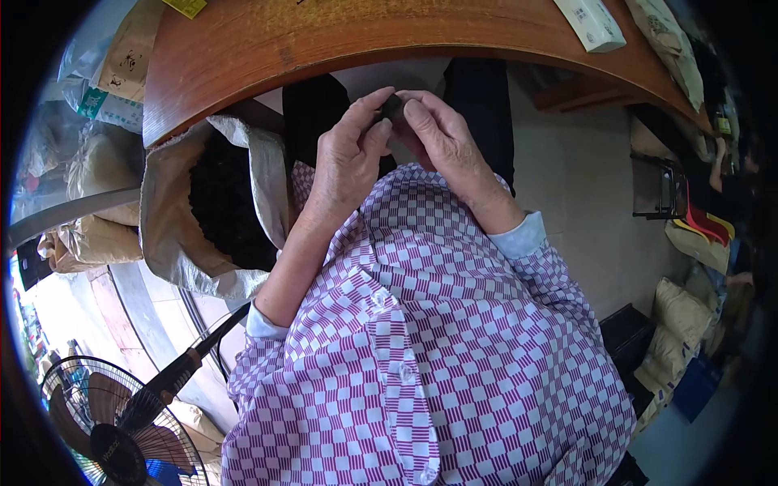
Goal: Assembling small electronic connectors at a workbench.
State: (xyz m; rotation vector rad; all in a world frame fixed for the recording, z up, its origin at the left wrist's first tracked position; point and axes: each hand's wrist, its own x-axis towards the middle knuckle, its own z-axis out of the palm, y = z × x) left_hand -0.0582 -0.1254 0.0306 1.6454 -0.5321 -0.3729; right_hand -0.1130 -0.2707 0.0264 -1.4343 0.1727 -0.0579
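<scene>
Both hands meet above my lap, just off the near edge of the table. My left hand (350, 155) pinches a small, dark, rough-looking lump (392, 107) between thumb and fingers. From the other side my right hand (444, 136) also grips it, thumb bent over it. The fingers cover much of the lump, so its exact kind does not show. To the left of my left forearm stands a white woven sack (166, 206) with its mouth folded open. Dark, loose pieces (223, 202) fill it, similar in colour to the lump.
A brown wooden table (365, 36) curves across the top, bearing a white box (593, 24) at right. A black fan (117, 445) stands at lower left. Filled bags (105, 166) are stacked at far left. At the right edge another person's arm (718, 162) shows near bags (683, 312).
</scene>
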